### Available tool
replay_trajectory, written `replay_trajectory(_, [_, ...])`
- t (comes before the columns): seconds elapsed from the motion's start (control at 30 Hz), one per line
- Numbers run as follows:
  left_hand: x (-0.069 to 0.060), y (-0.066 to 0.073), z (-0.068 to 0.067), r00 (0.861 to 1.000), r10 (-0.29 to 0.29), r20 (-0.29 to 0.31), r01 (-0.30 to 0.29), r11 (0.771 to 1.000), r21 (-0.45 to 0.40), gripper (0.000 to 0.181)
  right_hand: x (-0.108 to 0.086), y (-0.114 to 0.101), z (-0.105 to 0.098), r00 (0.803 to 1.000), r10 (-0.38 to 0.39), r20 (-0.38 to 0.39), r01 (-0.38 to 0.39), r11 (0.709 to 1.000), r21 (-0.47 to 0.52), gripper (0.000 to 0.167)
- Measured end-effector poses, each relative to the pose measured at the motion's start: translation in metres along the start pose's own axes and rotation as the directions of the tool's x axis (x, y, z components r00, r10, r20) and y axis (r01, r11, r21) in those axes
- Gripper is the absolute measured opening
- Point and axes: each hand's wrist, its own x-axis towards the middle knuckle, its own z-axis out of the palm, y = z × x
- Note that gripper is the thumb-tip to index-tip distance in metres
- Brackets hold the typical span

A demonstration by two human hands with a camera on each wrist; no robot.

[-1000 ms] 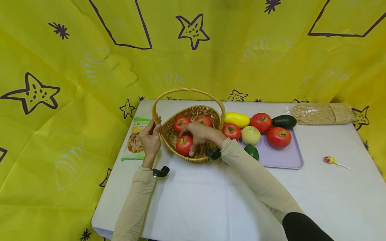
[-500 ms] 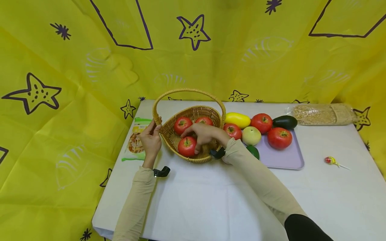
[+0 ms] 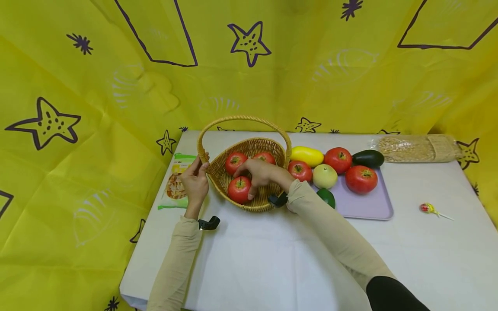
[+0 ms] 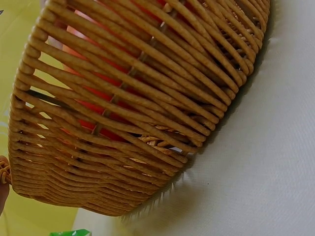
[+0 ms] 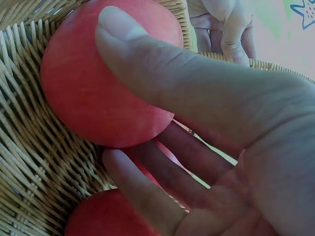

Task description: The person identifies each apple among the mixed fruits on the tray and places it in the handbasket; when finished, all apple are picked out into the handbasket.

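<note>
A wicker basket (image 3: 254,207) with a tall arched handle stands on the table with several red apples inside. My right hand (image 3: 260,172) reaches into it and holds the nearest apple (image 3: 239,190). In the right wrist view, the thumb lies over that apple (image 5: 108,93) and the fingers curl behind it. Two more apples, one at the left (image 3: 235,162) and one farther back (image 3: 264,157), lie beyond the hand. At the basket's left side, my left hand (image 3: 195,183) pinches the rim where the handle joins. The left wrist view shows mostly woven wall (image 4: 128,108).
Right of the basket, a lilac tray (image 3: 365,209) bears red fruits, a pale green round fruit (image 3: 325,176), a yellow one (image 3: 307,156) and dark green ones. A green-and-white food packet (image 3: 173,183) lies left. A lollipop (image 3: 428,208) and a grain bag (image 3: 408,148) lie right.
The held apple shifts slightly right, then back left, with my right hand. My left hand stays at the basket's rim.
</note>
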Motion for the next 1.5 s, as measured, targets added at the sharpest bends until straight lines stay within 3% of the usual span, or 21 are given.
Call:
replay_trajectory(0.37, [-0.001,-0.002,0.000,1.000,0.014,0.015,-0.014,1.000,-0.009,0.039,-0.012,-0.001,0.000,1.000,-0.003,-0.005,0.003,1.000,-0.023,0.079])
replay_trajectory(0.6, [0.000,-0.002,0.001,1.000,0.014,0.016,-0.014,1.000,-0.014,0.037,-0.034,0.004,-0.007,0.988,-0.107,-0.114,0.110,0.994,0.021,0.071])
replay_trajectory(0.87, [0.000,-0.002,0.002,1.000,0.018,0.006,-0.018,1.000,0.009,0.037,-0.081,0.012,-0.011,0.931,-0.220,-0.293,0.262,0.958,0.114,0.071])
replay_trajectory(1.1, [0.001,-0.003,0.001,1.000,0.028,0.004,-0.028,1.000,0.013,0.037,-0.123,0.025,-0.012,0.871,-0.264,-0.415,0.390,0.885,0.255,0.066])
replay_trajectory(1.2, [0.002,-0.004,0.000,0.999,0.040,0.012,-0.041,0.999,0.018,0.037,-0.139,0.033,-0.015,0.849,-0.227,-0.478,0.387,0.882,0.269,0.066])
replay_trajectory(1.4, [0.001,-0.004,-0.001,0.999,0.041,0.021,-0.041,0.999,0.019,0.037,-0.160,0.054,-0.021,0.794,-0.150,-0.589,0.347,0.908,0.236,0.063])
replay_trajectory(1.5, [0.001,-0.005,0.000,0.999,0.040,0.024,-0.041,0.999,0.021,0.037,-0.164,0.066,-0.022,0.783,-0.120,-0.610,0.329,0.912,0.243,0.067])
